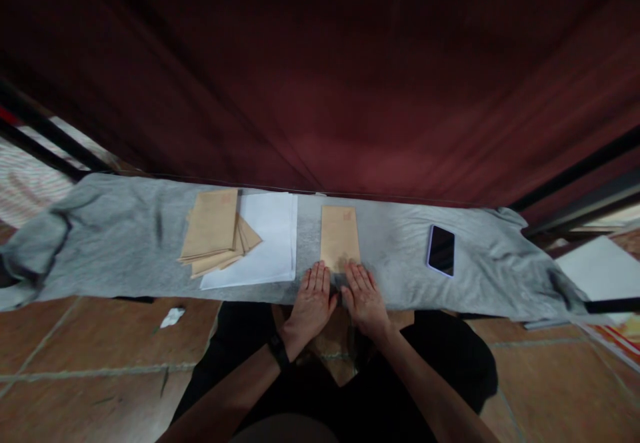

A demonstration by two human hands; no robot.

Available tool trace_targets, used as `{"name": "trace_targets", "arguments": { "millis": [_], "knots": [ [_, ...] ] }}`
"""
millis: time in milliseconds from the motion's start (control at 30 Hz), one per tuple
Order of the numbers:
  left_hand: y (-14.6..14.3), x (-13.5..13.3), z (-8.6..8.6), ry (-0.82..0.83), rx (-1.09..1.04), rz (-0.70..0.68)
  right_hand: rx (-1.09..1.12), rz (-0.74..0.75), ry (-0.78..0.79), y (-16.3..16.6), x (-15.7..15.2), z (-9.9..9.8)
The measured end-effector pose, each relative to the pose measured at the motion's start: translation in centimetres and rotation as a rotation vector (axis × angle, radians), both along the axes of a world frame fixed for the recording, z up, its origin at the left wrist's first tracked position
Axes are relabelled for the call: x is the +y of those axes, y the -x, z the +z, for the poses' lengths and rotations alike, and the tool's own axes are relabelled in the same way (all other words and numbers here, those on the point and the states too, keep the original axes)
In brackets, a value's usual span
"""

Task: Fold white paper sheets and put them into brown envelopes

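A single brown envelope point(339, 236) lies lengthwise on the grey cloth point(125, 236) in front of me. My left hand point(311, 299) rests flat, fingers stretched out, with its fingertips at the envelope's near left corner. My right hand point(364, 296) lies flat beside it, fingers extended onto the envelope's near right edge. Neither hand holds anything. A black band sits on my left wrist.
A fanned stack of brown envelopes point(215, 233) rests on white paper sheets point(270, 243) to the left. A dark phone point(441, 250) lies to the right. A dark red curtain point(325, 76) hangs behind. A white scrap point(173, 316) lies on the tiled floor.
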State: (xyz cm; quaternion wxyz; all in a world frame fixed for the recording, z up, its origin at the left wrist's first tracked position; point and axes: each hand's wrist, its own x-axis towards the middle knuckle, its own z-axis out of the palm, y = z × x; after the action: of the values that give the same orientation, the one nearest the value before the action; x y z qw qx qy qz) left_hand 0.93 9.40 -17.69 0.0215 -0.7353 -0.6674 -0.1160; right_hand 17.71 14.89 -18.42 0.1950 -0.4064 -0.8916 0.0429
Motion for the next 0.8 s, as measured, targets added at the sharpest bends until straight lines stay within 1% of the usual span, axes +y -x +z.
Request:
{"name": "trace_targets", "arguments": {
  "millis": [67,133,300,467,667,800],
  "knots": [
    [-0.5,0.1,-0.3,0.013,0.015,0.017,-0.011,0.072,0.038,0.8,-0.1,0.3],
    [-0.9,0.2,-0.4,0.023,0.029,0.028,-0.021,0.092,0.065,1.3,-0.1,0.3],
    [-0.9,0.4,0.1,0.038,0.018,0.023,-0.039,0.055,0.065,1.0,0.4,-0.4],
    [-0.5,0.4,0.3,0.012,-0.003,0.019,-0.050,0.008,0.002,-0.2,0.7,-1.0],
    [-0.1,0.2,0.2,-0.019,-0.014,0.056,-0.080,-0.060,-0.040,-1.1,0.6,-1.0],
    [0.1,0.8,1.1,0.006,-0.057,0.080,-0.076,-0.090,-0.047,-0.8,0.6,-0.8]
  ]
}}
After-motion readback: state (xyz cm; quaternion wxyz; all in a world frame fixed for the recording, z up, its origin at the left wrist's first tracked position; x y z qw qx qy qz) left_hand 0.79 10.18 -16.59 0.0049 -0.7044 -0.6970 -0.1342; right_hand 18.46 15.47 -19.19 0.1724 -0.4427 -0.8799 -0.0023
